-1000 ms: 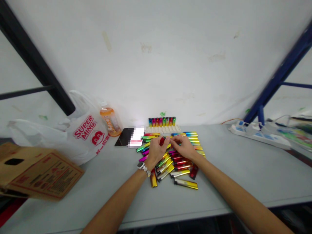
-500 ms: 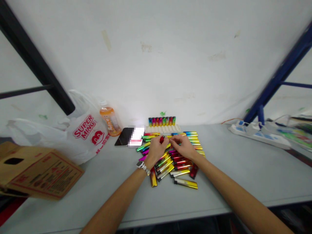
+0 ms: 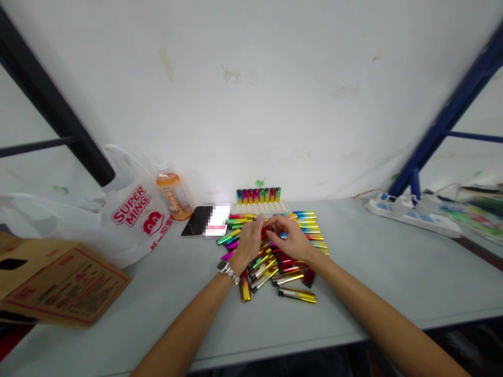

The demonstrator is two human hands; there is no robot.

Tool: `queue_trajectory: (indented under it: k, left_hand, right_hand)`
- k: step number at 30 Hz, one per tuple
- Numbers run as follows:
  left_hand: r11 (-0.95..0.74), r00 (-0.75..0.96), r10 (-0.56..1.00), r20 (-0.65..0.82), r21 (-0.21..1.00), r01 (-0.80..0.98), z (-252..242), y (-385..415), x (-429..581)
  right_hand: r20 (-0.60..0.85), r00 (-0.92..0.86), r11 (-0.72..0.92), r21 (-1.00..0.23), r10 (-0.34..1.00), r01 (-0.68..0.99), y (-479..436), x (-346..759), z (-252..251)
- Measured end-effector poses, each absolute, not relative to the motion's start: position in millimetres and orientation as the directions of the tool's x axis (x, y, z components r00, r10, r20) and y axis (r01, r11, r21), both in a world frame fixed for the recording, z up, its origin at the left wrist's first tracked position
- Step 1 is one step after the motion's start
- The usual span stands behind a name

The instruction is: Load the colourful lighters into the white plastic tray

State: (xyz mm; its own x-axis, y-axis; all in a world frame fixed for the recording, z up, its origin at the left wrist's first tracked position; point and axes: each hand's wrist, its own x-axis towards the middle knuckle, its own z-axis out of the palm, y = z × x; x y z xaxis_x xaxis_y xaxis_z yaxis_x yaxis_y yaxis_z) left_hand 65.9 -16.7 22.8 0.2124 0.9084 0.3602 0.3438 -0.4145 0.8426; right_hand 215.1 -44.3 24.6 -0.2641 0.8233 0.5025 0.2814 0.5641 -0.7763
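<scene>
Between my two hands is a red lighter (image 3: 268,230), partly hidden by fingers. My left hand (image 3: 249,243), with a silver watch on its wrist, is closed on it from the left. My right hand (image 3: 293,240) has its fingers curled in against the same lighter from the right. Under and around both hands lies a pile of shiny metallic lighters in red, yellow, green and purple. A silver and yellow lighter (image 3: 297,295) lies nearest the table's front edge. Behind the hands, several coloured lighters (image 3: 256,196) stand upright in a row on a white studded tray (image 3: 261,208).
Left of the pile lies a phone (image 3: 196,221), partly blurred out. An orange drink bottle (image 3: 175,196), a white plastic bag (image 3: 129,225) and a cardboard box (image 3: 70,283) stand further left. A white power strip (image 3: 412,217) with cables sits at the right.
The red lighter has moved slightly right and down, from my left hand to between both hands. My right-hand fingers have curled in around it. The view has shifted slightly.
</scene>
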Motion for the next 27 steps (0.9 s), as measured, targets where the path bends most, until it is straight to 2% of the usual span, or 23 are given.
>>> queue_trajectory:
  k: [3, 7, 11, 18, 21, 27]
  left_hand:
    - [-0.413, 0.184, 0.910, 0.372, 0.854, 0.317, 23, -14, 66]
    - [-0.384, 0.173, 0.921, 0.348, 0.886, 0.260, 17, -7, 63]
    - [-0.408, 0.192, 0.912, 0.363, 0.855, 0.319, 12, -1, 59]
    - [-0.465, 0.242, 0.884, 0.399, 0.706, 0.534, 11, -3, 59]
    - [-0.477, 0.263, 0.877, 0.403, 0.658, 0.583, 14, -5, 59]
    - [-0.477, 0.271, 0.876, 0.399, 0.636, 0.607, 17, -6, 58]
  right_hand:
    - [0.493, -0.140, 0.513, -0.825, 0.858, 0.236, -38, 220, 23]
    - [0.400, 0.039, 0.392, -0.910, 0.916, 0.132, -27, 237, 28]
    - [0.333, 0.168, 0.319, -0.942, 0.928, 0.103, -9, 267, 34]
    - [0.349, 0.260, 0.216, -0.876, 0.900, 0.430, 54, 301, 35]
    - [0.282, 0.265, 0.124, -0.864, 0.922, 0.488, 80, 298, 38]
    - [0.233, 0.234, 0.035, -0.774, 0.944, 0.632, 106, 287, 46]
